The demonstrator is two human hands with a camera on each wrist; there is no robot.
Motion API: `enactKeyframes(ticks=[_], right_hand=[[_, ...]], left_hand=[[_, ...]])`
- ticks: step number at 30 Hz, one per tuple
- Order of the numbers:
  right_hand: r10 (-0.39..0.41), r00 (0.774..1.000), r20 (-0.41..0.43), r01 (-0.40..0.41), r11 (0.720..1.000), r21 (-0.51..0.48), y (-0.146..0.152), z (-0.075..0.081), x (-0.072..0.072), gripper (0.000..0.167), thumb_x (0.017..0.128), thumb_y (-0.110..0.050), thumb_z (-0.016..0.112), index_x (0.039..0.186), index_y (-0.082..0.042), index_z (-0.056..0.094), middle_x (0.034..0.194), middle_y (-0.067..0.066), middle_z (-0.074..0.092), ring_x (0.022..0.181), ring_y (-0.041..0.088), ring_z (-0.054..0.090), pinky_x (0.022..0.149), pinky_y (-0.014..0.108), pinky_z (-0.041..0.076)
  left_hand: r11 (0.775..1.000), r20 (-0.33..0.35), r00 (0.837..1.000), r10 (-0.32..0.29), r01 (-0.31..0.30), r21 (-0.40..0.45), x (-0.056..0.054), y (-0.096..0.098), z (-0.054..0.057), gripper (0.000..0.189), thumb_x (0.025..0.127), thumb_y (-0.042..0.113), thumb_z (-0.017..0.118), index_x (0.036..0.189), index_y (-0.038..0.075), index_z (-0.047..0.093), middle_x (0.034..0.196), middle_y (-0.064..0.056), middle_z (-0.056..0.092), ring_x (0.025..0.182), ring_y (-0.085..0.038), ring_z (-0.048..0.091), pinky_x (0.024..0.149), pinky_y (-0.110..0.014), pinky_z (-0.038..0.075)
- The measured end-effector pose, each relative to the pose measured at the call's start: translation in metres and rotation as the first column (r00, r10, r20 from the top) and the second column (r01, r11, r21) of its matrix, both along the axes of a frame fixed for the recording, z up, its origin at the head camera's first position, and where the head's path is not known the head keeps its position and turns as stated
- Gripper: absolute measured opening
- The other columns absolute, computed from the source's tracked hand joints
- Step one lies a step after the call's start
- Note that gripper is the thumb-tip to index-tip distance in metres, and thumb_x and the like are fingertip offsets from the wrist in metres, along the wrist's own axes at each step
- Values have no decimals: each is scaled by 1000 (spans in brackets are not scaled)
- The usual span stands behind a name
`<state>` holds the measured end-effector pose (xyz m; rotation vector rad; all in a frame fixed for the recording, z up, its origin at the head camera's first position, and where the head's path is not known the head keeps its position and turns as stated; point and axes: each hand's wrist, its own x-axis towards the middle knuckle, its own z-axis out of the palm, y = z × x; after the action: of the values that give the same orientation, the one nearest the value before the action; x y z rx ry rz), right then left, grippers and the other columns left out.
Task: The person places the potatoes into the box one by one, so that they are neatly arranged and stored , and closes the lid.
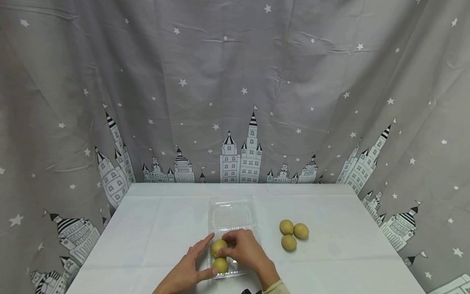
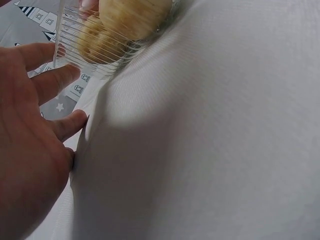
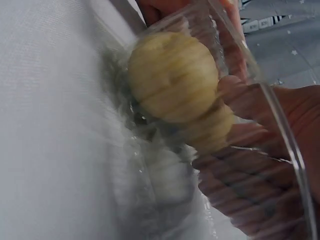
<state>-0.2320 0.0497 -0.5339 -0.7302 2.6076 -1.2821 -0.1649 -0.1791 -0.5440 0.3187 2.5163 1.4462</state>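
On the white table stands a clear plastic clamshell box, its lid laid open toward the back. Two yellow lemons sit one behind the other along its left side. My right hand reaches over the box from the right and pinches the rear lemon between thumb and fingers. Along the left wall my left hand rests with fingers extended and thumb at the near corner. Through the ribbed wall the left wrist view shows both lemons, and the right wrist view shows a lemon close up.
Three more lemons lie grouped on the table to the right of the box. A grey curtain printed with stars and castles hangs behind the white-covered table. A small black object shows at the bottom edge.
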Motion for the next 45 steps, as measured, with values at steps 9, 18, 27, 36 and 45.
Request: enactKeyframes(ticks=[9,18,27,36,45], right_hand=[[-15,999,44,15,1000,6,4,3,0,35,90,-23,90,119,-7,82,112,3,84,95,7,79,87,26,65],[4,999,33,-3,1000,-8,10,4,0,37,91,-26,88,121,-5,82,115,6,85,96,6,78,88,23,63],[48,999,23,-47,998,-37,20,10,2,41,90,-33,90,122,-8,83,119,7,84,103,15,81,92,27,65],[34,998,48,-32,999,-40,32,23,6,55,91,-37,91,133,-4,78,129,13,81,114,30,80,100,38,65],[61,996,61,-57,996,-62,52,33,5,59,92,-33,90,140,-3,73,137,16,77,123,38,76,107,46,63]], left_hand=[[1000,-18,1000,-1,0,-5,-1,0,-2,101,88,42,88,172,18,38,175,-21,38,164,-58,22,131,-78,1],[1000,-21,1000,-6,6,2,0,-1,-1,100,88,40,88,172,18,38,175,-22,39,164,-59,22,129,-81,3],[1000,8,1000,-1,1,7,1,0,0,101,88,40,89,172,19,37,176,-23,36,163,-61,19,126,-85,3],[1000,41,999,26,-25,-10,1,3,2,100,88,40,89,172,22,38,176,-24,36,162,-64,17,124,-88,8],[1000,20,1000,24,-24,2,2,2,0,100,88,40,89,172,22,39,176,-23,36,162,-66,15,122,-89,11]])
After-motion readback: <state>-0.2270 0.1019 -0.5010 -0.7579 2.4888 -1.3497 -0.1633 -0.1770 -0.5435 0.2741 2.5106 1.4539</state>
